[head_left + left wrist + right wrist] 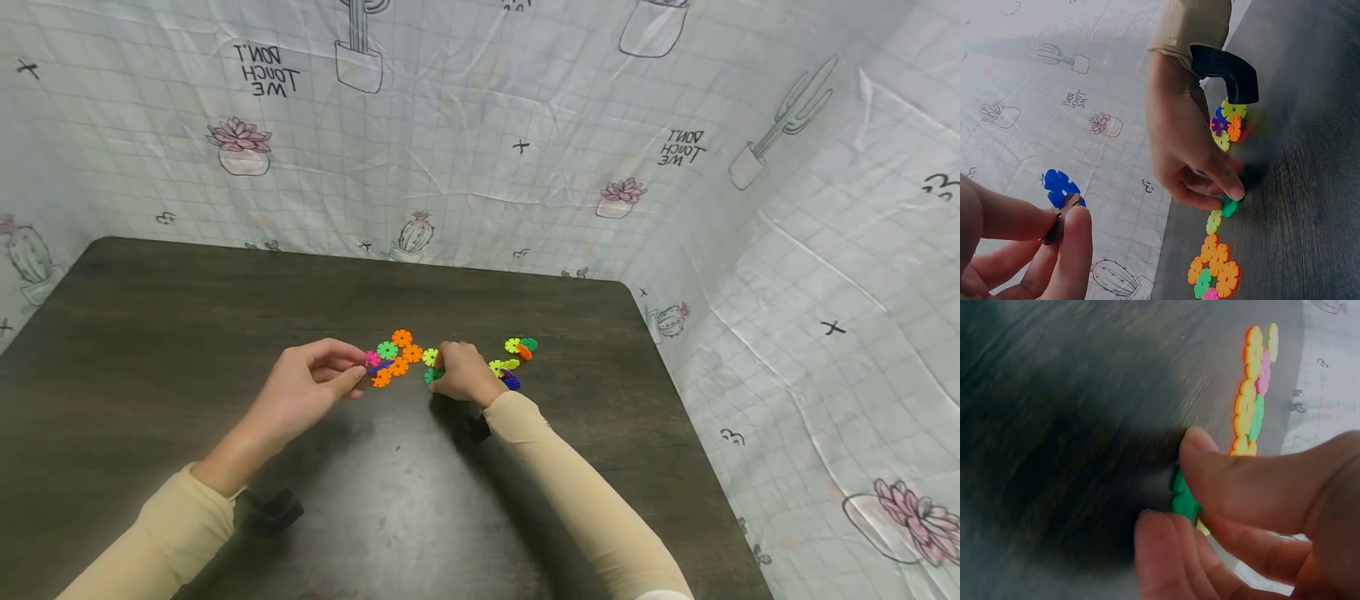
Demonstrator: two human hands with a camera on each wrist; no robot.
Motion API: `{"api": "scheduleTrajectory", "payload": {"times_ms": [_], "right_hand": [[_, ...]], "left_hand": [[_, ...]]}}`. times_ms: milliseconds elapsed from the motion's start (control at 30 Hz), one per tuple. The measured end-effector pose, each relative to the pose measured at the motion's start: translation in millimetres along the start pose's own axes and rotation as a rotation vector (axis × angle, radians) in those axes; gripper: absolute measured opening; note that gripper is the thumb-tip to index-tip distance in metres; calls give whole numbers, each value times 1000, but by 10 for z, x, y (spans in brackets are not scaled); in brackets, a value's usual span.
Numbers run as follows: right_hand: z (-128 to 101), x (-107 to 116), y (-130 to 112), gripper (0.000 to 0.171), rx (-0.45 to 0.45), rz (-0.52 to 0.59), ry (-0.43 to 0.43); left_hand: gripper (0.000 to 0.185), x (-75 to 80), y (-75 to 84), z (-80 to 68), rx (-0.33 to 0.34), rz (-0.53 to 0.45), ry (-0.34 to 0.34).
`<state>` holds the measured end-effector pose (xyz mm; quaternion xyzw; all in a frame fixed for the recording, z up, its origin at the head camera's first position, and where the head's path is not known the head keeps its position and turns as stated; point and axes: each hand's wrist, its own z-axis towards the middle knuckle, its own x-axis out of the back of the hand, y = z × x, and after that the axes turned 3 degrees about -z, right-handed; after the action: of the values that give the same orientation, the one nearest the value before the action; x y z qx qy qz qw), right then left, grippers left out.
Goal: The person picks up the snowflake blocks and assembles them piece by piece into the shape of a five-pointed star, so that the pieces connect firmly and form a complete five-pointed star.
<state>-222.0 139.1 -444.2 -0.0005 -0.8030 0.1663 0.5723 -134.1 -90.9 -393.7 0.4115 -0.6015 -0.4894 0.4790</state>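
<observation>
Colourful flower-shaped plastic discs lie on a dark wooden table [187, 333]. My left hand [358, 371] pinches a blue disc [1060, 186] between thumb and fingers, lifted just left of a flat joined cluster of orange, green and pink discs [397, 354]. My right hand [438, 377] pinches a green disc [1183, 497] that sits on the table at the cluster's right end, next to a yellow-green disc [1214, 221]. In the left wrist view the right hand [1225, 197] curls over that green disc [1230, 207].
A small loose pile of yellow, orange, green and purple discs [516, 360] lies right of my right hand. A white printed cloth [525, 150] walls the table at the back and the right. Black wrist mounts [273, 510] sit under both forearms.
</observation>
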Motion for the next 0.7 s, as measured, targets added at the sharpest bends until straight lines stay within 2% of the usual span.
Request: {"api": "scheduleTrajectory", "payload": {"times_ms": [167,300,400,500,633,700], "right_hand": [[36,1,14,36,-48,48,-14],[16,6,22,31,-5,77,-17],[-64,-3,18,20,113,158,-12],[-200,-7,-9,12,260,347,27],[-409,13,-112,10,419,627,193],[-512,37,-194,11,491,705,291]], "left_hand": [[25,28,1,3,-6,-36,0],[25,51,1,7,7,-62,-4],[26,64,-7,7,13,-83,-3],[28,66,-23,18,19,-122,-19],[30,61,-53,41,17,-173,-28],[29,54,-67,48,19,-194,-19]]}}
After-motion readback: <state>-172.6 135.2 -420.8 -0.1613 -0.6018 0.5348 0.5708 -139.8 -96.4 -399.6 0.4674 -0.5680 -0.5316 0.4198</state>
